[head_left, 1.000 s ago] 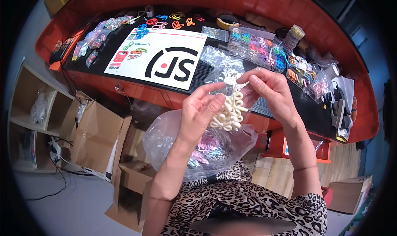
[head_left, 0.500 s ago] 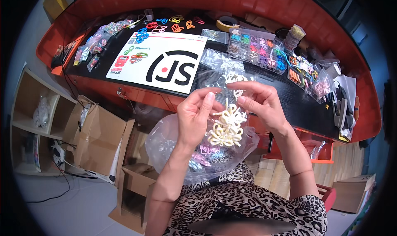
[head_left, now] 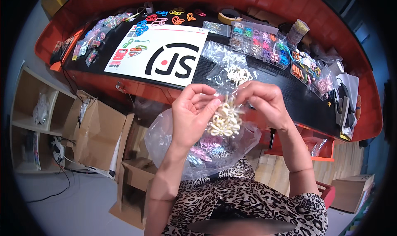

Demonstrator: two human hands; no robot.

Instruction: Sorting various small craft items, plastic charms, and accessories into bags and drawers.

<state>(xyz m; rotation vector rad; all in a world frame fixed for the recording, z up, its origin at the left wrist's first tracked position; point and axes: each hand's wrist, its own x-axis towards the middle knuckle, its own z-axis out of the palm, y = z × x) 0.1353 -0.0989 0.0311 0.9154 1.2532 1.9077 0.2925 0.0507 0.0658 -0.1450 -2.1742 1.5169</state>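
A bunch of cream looped cord flowers (head_left: 225,122) hangs between my hands, with what looks like clear plastic about its top. My left hand (head_left: 193,111) holds it from the left, thumb and fingers closing near its upper edge. On the other side my right hand (head_left: 266,103) pinches at the top of the bunch, its fingertips slightly blurred. Below, a large clear plastic bag (head_left: 161,130) lies open on my lap, with pink, pale blue and grey cord pieces (head_left: 211,147) inside. White cord pieces (head_left: 239,74) rest on small clear bags on the black table just beyond.
On the black table (head_left: 264,87) lie a white printed sheet (head_left: 140,64), a compartment box (head_left: 258,41) of coloured pieces, a tape roll (head_left: 229,17) and several small packets (head_left: 99,35). Cardboard boxes (head_left: 101,132) stand at left; a red drawer (head_left: 318,153) is pulled out at right.
My right fingers have closed in from a spread pose to a pinch at the top of the bunch. The cream bunch has risen slightly.
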